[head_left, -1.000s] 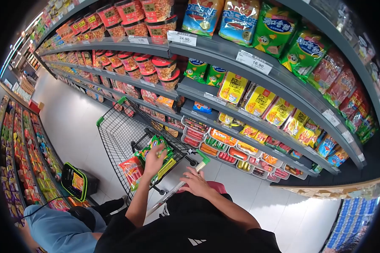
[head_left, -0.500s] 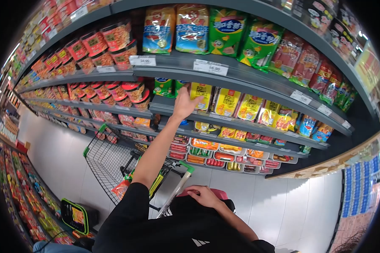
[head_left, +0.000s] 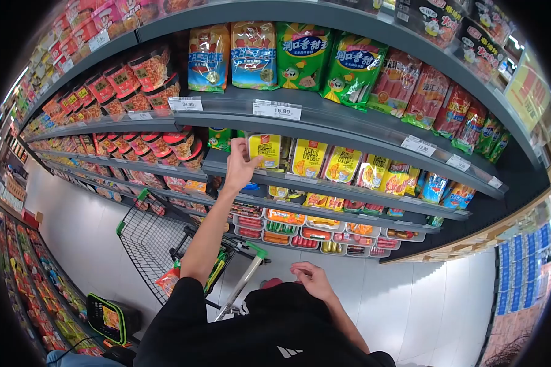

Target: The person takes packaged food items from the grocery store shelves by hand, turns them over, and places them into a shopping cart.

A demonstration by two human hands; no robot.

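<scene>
Yellow pkt on shelf, front edge, nr L end; L hand half-open at its L side, grip unclear. R hand part-open, empty. Red pkt already in cart.

The left hand reaches a yellow package on the shelf, thumb across its front — whether it grips is unclear. More yellow packages stand right of that hand, noodle tubs left. Below it sits the cart — the right hand, loosely curled and holding nothing, is lower right.
</scene>
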